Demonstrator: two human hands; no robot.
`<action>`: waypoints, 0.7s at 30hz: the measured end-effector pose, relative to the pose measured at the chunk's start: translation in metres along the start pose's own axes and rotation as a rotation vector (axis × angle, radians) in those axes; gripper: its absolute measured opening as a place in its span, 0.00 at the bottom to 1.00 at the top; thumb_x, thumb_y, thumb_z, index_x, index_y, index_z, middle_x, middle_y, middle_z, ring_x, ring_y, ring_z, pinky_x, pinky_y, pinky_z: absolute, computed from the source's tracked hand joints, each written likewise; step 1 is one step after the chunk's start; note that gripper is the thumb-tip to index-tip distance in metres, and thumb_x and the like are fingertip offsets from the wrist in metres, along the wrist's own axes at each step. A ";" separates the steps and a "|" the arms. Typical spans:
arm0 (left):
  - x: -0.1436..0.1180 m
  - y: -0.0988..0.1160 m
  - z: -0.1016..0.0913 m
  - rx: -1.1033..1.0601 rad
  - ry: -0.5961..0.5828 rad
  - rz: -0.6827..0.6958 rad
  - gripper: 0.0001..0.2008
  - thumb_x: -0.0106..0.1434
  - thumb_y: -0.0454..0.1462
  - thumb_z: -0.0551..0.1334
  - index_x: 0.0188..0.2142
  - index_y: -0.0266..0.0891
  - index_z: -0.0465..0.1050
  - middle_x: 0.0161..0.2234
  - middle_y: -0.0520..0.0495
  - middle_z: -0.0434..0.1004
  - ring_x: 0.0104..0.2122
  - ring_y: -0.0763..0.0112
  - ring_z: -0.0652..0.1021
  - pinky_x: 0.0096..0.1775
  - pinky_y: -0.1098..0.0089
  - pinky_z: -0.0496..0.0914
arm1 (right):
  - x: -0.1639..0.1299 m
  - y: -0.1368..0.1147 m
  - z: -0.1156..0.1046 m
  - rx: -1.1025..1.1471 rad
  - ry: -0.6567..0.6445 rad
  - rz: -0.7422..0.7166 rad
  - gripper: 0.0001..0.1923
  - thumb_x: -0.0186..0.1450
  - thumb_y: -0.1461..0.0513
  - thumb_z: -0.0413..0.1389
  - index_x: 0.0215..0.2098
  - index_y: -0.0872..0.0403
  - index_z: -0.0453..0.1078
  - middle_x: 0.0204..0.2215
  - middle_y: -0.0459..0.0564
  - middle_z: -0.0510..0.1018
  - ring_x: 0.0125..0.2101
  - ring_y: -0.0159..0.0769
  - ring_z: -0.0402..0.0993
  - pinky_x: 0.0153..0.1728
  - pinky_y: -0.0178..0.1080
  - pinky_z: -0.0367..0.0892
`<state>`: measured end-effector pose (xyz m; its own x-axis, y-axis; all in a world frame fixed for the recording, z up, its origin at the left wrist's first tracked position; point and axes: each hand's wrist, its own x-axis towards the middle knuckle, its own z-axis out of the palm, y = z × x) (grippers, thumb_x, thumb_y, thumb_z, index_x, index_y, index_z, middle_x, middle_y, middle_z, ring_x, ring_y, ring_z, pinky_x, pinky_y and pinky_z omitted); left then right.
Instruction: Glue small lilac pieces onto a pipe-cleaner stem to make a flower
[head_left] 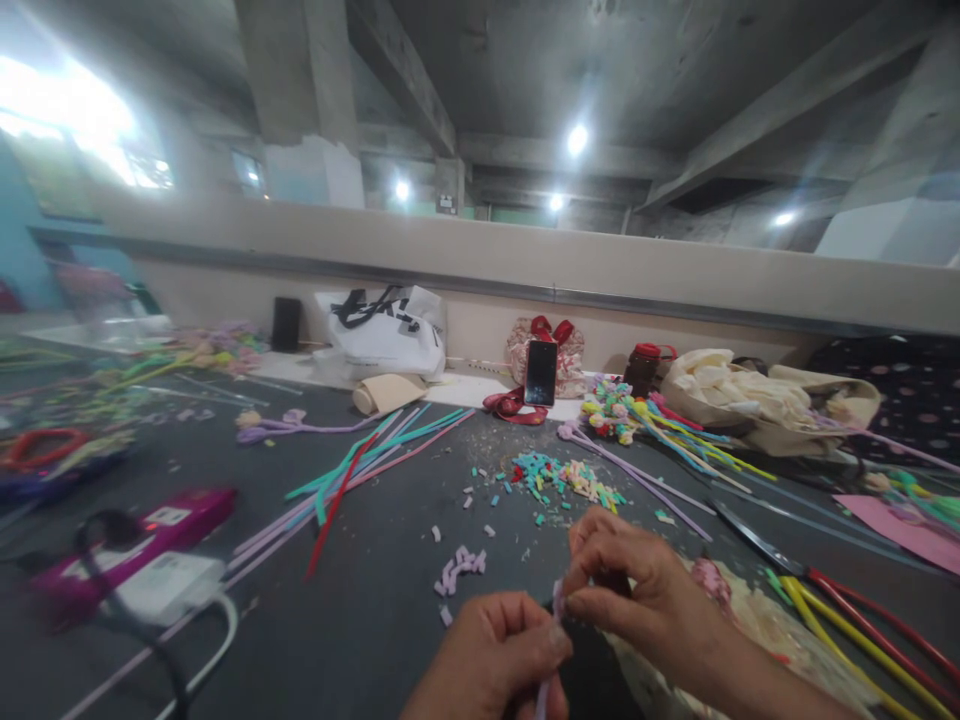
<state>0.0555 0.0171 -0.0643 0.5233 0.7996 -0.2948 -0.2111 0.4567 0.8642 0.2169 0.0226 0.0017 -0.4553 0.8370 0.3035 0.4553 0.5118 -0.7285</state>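
Between thumb and fingers, my left hand (499,655) pinches a thin lilac pipe cleaner (558,597) at the bottom middle of the view. My right hand (641,585) grips the same strip a little higher, its fingertips nearly touching those of the left. One end of it hangs below my left thumb; my fingers hide part of the rest. Short lilac pieces (460,568) lie just beyond my left hand. Farther off is a scatter of small teal pieces (538,474) and yellow and pink pieces (589,482).
Red-handled scissors (806,572) lie at right beside a plastic bag (780,635). Long pipe cleaners (352,475) spread left of centre. A phone (541,373) leans on a patterned pouch at the back. A magenta power strip (184,515) and white charger (171,585) are left.
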 end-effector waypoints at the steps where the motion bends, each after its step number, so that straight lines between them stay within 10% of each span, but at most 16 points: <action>1: 0.000 0.001 0.000 0.004 0.004 -0.001 0.15 0.43 0.45 0.64 0.20 0.36 0.64 0.10 0.52 0.70 0.11 0.83 0.61 0.17 0.79 0.49 | 0.000 0.000 0.000 -0.005 0.006 0.000 0.03 0.55 0.67 0.57 0.23 0.55 0.69 0.25 0.43 0.65 0.29 0.28 0.63 0.28 0.31 0.58; 21: 0.000 0.003 -0.002 -0.003 0.001 0.006 0.16 0.41 0.46 0.65 0.20 0.36 0.65 0.09 0.52 0.69 0.10 0.83 0.59 0.16 0.78 0.47 | -0.003 -0.001 -0.002 -0.002 0.067 -0.011 0.05 0.57 0.63 0.55 0.28 0.51 0.74 0.26 0.45 0.66 0.30 0.30 0.65 0.30 0.33 0.60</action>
<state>0.0531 0.0195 -0.0631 0.5208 0.8027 -0.2905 -0.2167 0.4535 0.8645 0.2189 0.0203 0.0029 -0.4083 0.8421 0.3522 0.4523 0.5218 -0.7233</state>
